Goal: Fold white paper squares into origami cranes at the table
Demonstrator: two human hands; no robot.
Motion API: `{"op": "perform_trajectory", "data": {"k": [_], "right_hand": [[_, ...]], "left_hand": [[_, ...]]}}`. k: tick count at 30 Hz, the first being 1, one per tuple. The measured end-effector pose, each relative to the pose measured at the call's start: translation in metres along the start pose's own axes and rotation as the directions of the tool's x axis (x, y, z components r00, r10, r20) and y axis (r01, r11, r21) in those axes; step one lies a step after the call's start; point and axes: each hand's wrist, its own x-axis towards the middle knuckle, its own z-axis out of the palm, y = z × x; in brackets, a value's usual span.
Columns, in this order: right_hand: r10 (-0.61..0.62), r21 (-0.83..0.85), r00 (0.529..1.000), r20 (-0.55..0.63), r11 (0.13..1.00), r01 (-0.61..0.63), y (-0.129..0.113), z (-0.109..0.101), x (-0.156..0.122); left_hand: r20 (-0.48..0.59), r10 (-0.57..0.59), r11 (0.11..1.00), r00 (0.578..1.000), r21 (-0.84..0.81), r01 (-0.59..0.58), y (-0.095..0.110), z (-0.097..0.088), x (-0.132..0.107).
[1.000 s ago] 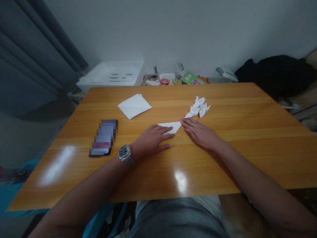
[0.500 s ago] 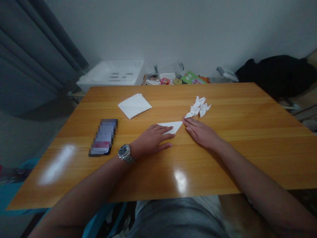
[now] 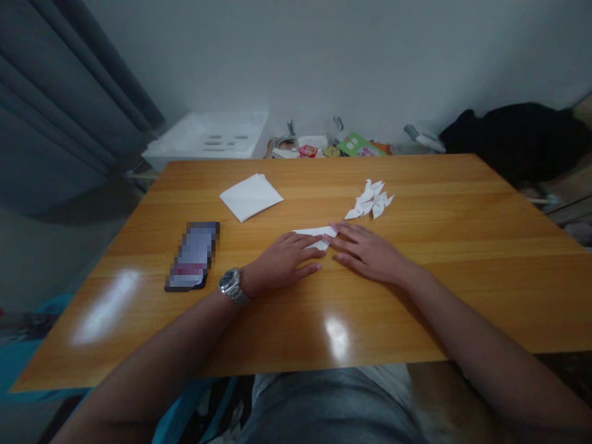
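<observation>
A small folded piece of white paper (image 3: 317,232) lies flat on the wooden table (image 3: 407,308), partly covered by both hands. My left hand (image 3: 289,262), with a metal watch (image 3: 232,285) at its wrist, rests over the paper's left part, fingers outstretched. From the right, my right hand (image 3: 365,251) lays its spread fingertips on the paper's right end, close to the left fingertips. Just beyond the right hand sits a cluster of small folded white paper shapes (image 3: 370,200). Farther left is a stack of white paper sheets (image 3: 251,197).
A phone (image 3: 193,256) with a blurred screen lies on the table's left side. Behind the far edge are a white foam box (image 3: 208,139), a green packet (image 3: 361,145) and other small items. A dark cloth heap (image 3: 518,142) is at the right.
My right hand has moved slightly left, from the paper's right tip onto its right end. That end now looks narrower. The left hand has stayed in place.
</observation>
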Motion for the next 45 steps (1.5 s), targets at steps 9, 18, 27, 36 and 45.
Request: {"op": "perform_trajectory", "data": {"k": [9, 18, 27, 36, 45], "right_hand": [[0.033, -0.009, 0.997, 0.072, 0.999, -0.033, 0.001, 0.009, -0.005], [0.165, -0.051, 0.986, 0.006, 0.985, -0.165, 0.016, 0.012, -0.007], [0.185, -0.053, 0.982, 0.044, 0.982, -0.183, 0.013, 0.010, -0.005], [0.193, -0.045, 0.981, 0.035, 0.980, -0.192, 0.012, 0.007, -0.003], [0.157, -0.032, 0.987, -0.018, 0.987, -0.157, 0.012, 0.006, -0.003]], "left_hand": [[-0.007, -0.007, 1.000, 1.000, 0.011, 0.007, 0.002, 0.000, 0.000], [-0.017, -0.029, 0.999, 0.999, 0.017, 0.029, 0.002, 0.001, 0.000], [-0.065, -0.023, 0.996, 0.998, 0.088, 0.029, 0.006, 0.009, 0.002], [-0.071, -0.049, 0.993, 0.996, 0.105, 0.057, 0.007, 0.012, 0.004], [-0.088, -0.098, 0.984, 0.991, 0.140, 0.110, 0.008, 0.014, 0.005]]}}
